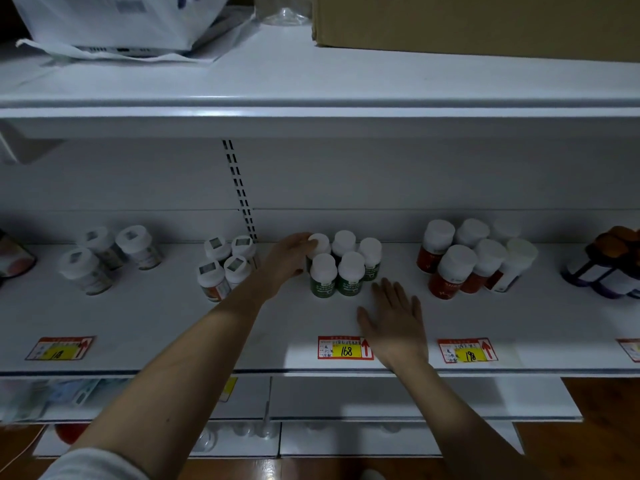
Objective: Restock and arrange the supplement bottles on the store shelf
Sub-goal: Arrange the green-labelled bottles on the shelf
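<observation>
On the middle shelf (173,317) her left hand (289,258) grips a green bottle (317,245) — right hand (394,320) flat, empty — next, nudge it into line.

I count five green bottles (341,263) with white caps. My left hand (289,259) holds one of them at the back. Next to them I count seven red bottles (474,254), though the far ones are hard to see. I count four small orange bottles (227,263) with square stickers on top. I count three pale bottles (107,256) far to the left. I see three whole price tags (345,348) on the shelf (173,317). My two hands are both here, and my right hand (394,320) lies flat.
</observation>
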`<state>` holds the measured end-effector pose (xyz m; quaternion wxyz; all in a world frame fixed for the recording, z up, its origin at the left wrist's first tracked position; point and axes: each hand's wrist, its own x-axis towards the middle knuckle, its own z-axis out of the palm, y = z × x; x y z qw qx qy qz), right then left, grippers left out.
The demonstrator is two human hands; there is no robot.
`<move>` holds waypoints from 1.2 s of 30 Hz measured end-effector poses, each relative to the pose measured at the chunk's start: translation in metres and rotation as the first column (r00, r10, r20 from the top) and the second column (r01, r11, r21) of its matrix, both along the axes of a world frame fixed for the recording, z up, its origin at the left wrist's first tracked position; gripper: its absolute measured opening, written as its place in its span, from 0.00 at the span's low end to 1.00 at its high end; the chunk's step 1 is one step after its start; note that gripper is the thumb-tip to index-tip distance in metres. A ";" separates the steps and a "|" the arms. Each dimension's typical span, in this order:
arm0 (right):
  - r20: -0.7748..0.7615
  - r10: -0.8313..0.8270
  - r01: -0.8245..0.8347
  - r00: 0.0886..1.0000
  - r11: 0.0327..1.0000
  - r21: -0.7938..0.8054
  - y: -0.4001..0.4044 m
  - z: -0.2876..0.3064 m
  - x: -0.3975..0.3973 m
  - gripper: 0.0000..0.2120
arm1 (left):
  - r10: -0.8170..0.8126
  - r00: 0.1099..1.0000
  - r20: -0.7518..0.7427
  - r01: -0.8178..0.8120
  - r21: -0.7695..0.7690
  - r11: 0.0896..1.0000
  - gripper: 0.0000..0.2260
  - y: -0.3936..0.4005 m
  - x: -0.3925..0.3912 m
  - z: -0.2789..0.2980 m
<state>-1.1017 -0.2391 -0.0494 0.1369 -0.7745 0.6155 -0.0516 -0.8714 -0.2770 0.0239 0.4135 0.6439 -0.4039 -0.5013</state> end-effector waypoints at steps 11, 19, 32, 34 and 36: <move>0.021 -0.001 0.001 1.000 1.000 -0.012 0.000 0.001 0.001 0.43 | -0.287 0.751 0.595 0.399 -0.063 0.915 0.21 -0.050 -0.015 0.040; 0.021 0.003 -0.003 1.000 1.000 -0.023 0.000 0.001 0.000 0.43 | -0.431 0.579 0.692 0.533 0.079 0.842 0.16 -0.057 -0.027 0.033; 0.186 -0.029 0.020 0.982 0.999 0.049 0.000 0.007 -0.005 0.34 | 0.017 0.942 0.336 0.098 -0.322 0.942 0.15 -0.043 -0.026 0.064; 0.253 -0.045 0.022 0.966 0.996 0.090 -0.003 0.010 -0.008 0.25 | 0.069 0.979 0.193 0.004 -0.357 0.934 0.14 -0.029 -0.025 0.077; 0.306 -0.068 0.024 0.950 0.989 0.146 -0.008 0.018 -0.010 0.19 | 0.050 0.998 0.042 -0.032 -0.352 0.935 0.13 -0.012 -0.025 0.087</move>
